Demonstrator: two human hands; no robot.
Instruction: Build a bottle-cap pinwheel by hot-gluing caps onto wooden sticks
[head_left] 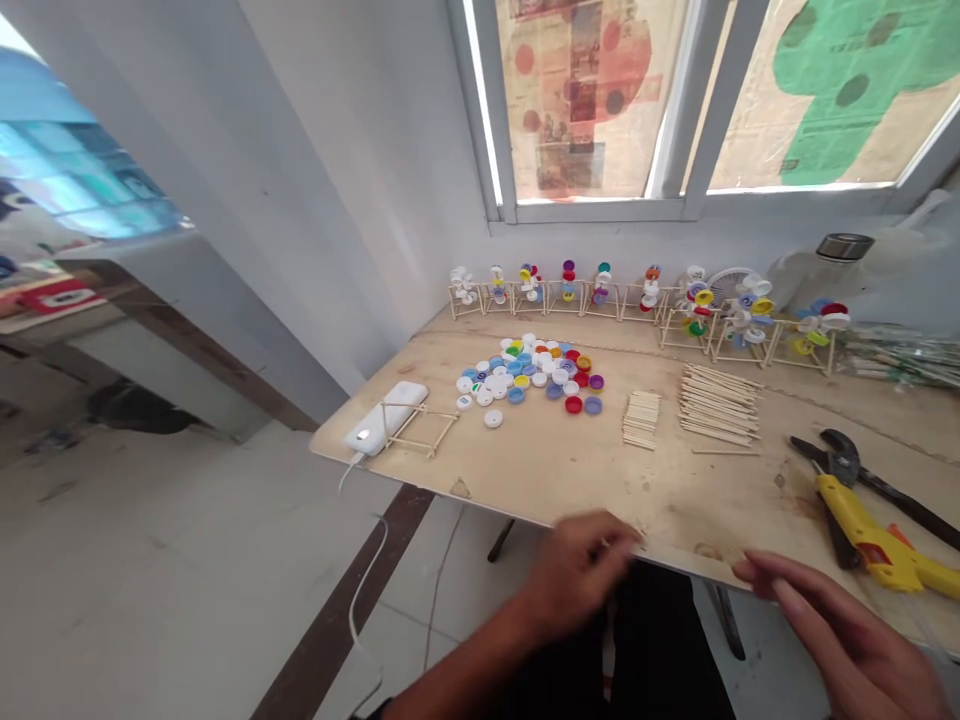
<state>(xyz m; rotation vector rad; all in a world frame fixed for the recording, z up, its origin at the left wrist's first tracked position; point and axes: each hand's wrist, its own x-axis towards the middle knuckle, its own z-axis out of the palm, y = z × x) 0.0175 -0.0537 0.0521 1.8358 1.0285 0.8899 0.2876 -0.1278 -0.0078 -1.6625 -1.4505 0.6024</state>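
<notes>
Over the table's front edge is my left hand (581, 568), its fingers curled and thumb and index brought together. It is slightly blurred, and what it pinches, if anything, is too small to make out. To its right my right hand (847, 625) reaches over the same edge, fingers stretched, thumb a little apart, nothing visible in it. The yellow hot glue gun (870, 535) lies beyond the right hand, beside black-handled pliers (844, 460). Ahead of my hands are a bundle of short sticks (641, 420) and a pile of longer sticks (720, 405).
Colourful bottle caps (525, 370) lie heaped mid-table. A stick frame (420, 430) leans by a white power bank (386, 418) with a cable. Several stick stands with cap wheels (568, 285) line the wall. A large bottle (825, 270) and bagged sticks (900, 355) are at right.
</notes>
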